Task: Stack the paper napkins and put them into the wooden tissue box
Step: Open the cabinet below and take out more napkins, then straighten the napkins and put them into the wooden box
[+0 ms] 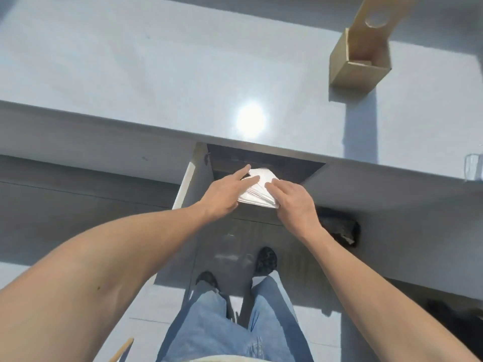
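A stack of white paper napkins (258, 190) is held between both hands just below the counter's front edge, in front of a dark open recess. My left hand (224, 193) presses on the stack's left side with fingers stretched over its top. My right hand (294, 199) grips its right side, thumb on top. The wooden tissue box (359, 69) stands on the counter at the far right, its lid raised upright and showing a round hole; its inside looks empty from here.
The pale grey counter (156, 74) spans the view, with a bright light reflection at its middle. A clear glass object (473, 167) sits at the right edge. An open cupboard door (189, 176) hangs to the left of the recess. My legs and shoes are below.
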